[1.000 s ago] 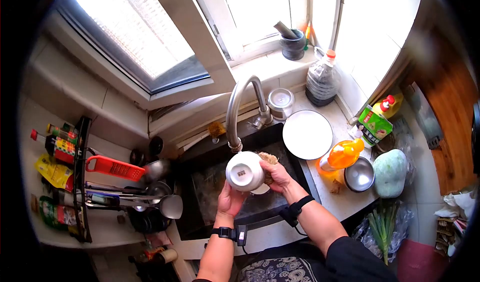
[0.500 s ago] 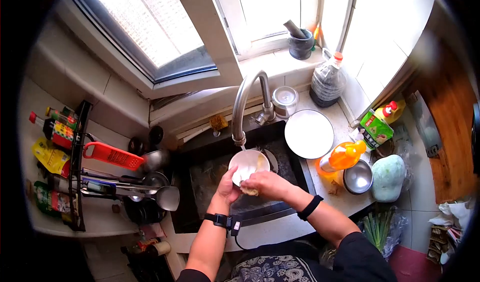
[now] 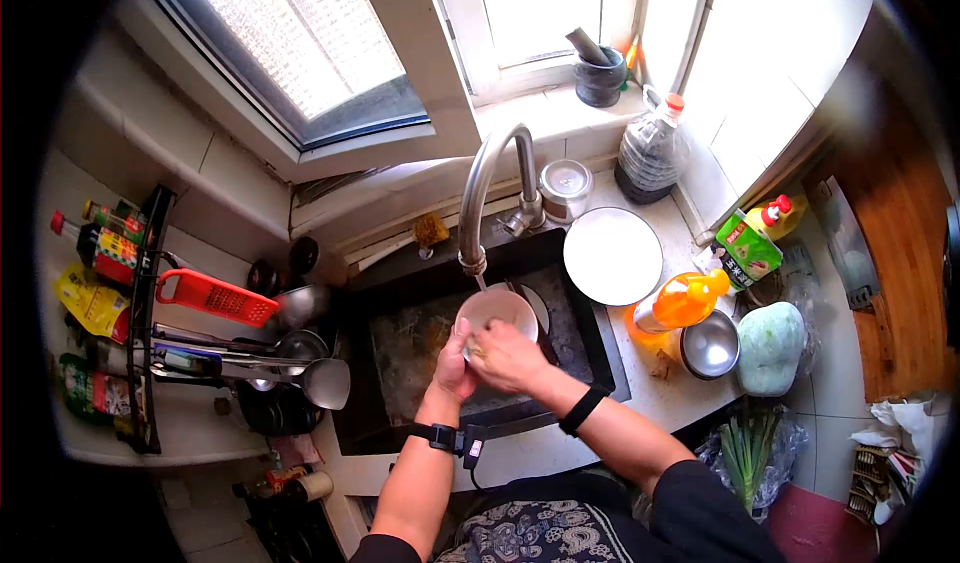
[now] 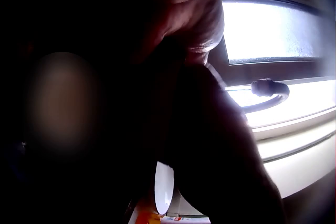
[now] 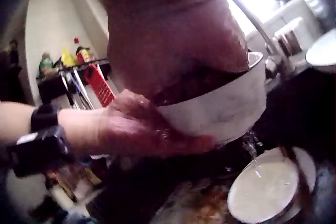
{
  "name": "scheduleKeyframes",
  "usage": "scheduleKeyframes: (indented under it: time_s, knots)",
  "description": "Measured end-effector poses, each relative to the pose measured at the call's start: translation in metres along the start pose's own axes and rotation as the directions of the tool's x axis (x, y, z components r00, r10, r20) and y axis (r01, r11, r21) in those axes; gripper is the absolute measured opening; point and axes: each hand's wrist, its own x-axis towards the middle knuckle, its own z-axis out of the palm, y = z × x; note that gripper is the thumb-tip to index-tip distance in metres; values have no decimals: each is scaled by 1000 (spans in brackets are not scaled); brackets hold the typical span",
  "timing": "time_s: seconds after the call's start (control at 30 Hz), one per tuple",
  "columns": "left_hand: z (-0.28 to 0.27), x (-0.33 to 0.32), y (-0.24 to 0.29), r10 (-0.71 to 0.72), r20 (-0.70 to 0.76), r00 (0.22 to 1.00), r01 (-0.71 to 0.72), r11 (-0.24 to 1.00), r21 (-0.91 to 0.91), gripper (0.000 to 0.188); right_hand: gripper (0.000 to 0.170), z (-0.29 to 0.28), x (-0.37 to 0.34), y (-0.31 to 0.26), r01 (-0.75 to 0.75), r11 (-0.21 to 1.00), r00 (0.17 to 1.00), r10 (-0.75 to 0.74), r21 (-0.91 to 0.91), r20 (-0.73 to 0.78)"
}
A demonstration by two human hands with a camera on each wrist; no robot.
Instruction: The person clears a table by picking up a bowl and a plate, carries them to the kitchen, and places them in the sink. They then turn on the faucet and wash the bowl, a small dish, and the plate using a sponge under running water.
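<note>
Over the sink (image 3: pixel 400 433), my left hand (image 3: pixel 455 368) grips a white bowl (image 3: pixel 515 308) by its side, mouth up; in the right wrist view its fingers run beneath the bowl (image 5: pixel 226 113). My right hand (image 3: pixel 510 355) reaches down inside the bowl with a tan, rough-looking scrubber, now mostly hidden by the hand. A thin stream of water leaves the faucet (image 3: pixel 472 258) right behind the bowl's rim, and drops fall from the bowl's underside. Below, a white dish (image 5: pixel 262 192) lies tilted in the sink. The left wrist view is mostly dark.
Right of the sink are a white plate (image 3: pixel 613 256), an orange soap bottle (image 3: pixel 680 303), a metal bowl (image 3: pixel 710 345) and a pale green melon (image 3: pixel 770 348). A glass jar (image 3: pixel 566 188) stands behind the faucet. A rack with utensils and a red grater (image 3: pixel 220 298) is at left.
The bowl has turned from base toward the camera to mouth up. My right hand has gone from its outside, with the scrubber, into its inside. Water now runs from the faucet.
</note>
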Motion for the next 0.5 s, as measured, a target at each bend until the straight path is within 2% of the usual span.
scheduleKeyframes:
  time_s: [0.03,0.07,0.1,0.17,0.2,0.23,0.27,0.3,0.37,0.4,0.47,0.5]
  knots:
    - [-10,4,-4,-10,27,1000,11,999,-49,52,39,2,3,-10,-29,969,997,45,245,-58]
    - [-25,10,-9,-20,54,998,25,995,-97,49,45,2,8,-15,-55,953,997,67,297,-33]
    - [-23,9,-5,-27,82,996,39,989,-145,46,46,1,7,-16,-14,957,999,26,291,-36]
    - [-22,9,5,-11,12,1000,12,996,-93,42,46,-1,5,-17,68,957,998,-60,282,-36]
    - [-13,7,15,-22,-16,1000,21,998,-60,41,47,-16,-4,-14,206,956,977,-214,208,19]
    - [-6,5,23,-32,-44,999,30,999,-28,40,38,-18,-8,-2,259,956,950,-278,141,141]
    - [-3,4,30,20,-57,998,-14,995,100,40,32,-22,-14,11,358,925,928,-337,-129,162]
    - [-8,5,31,-13,-63,998,22,987,158,40,26,-29,-18,20,434,813,901,-387,-388,197]
    - [-19,11,29,-81,-80,993,100,956,275,39,17,-28,-19,36,404,752,913,-363,-521,184]
    - [-3,6,34,-98,-119,988,122,968,218,35,17,-27,-15,35,378,791,922,-366,-481,124]
    - [-5,12,19,14,-213,977,25,983,180,36,19,-19,-13,26,148,975,986,-132,-168,103]
    - [-7,15,9,69,-263,962,-26,986,164,36,20,-13,-9,17,15,1000,992,-15,1,123]
